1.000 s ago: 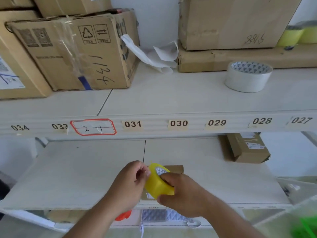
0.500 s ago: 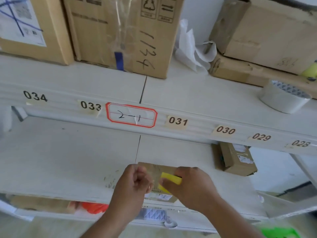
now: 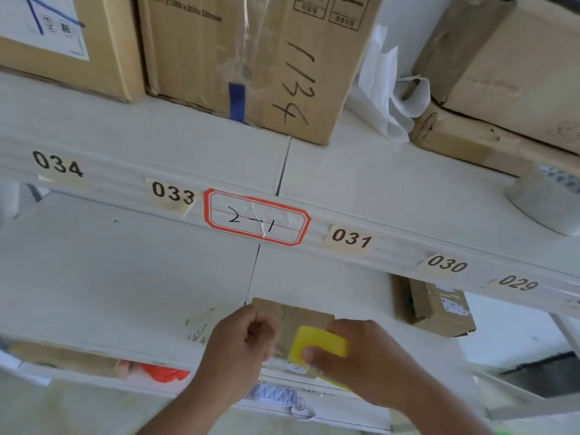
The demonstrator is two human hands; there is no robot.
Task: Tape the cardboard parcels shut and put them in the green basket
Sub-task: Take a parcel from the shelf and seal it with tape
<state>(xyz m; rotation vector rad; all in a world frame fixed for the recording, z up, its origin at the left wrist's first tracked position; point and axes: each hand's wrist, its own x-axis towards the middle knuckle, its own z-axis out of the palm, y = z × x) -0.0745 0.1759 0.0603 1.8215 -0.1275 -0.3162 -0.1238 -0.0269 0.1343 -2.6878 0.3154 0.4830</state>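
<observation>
Yellow tape roll is gripped in the right hand, low in the middle of the frame; the thumb lies across the front of the roll and the fingers curl around its far side. The left hand is just beside it, with fingers curled together as if pinching something small, probably the tape end, but I cannot tell this for sure. Both hands are over a small cardboard parcel that lies on the lower shelf, near its front edge. The roll touches or nearly touches the top of this parcel.

A second small parcel lies on the same shelf to the right, well apart from the hands. On the upper shelf stand big cardboard boxes, one marked 1134, and at the right edge a roll of white tape. Number labels run along the edge of the upper shelf.
</observation>
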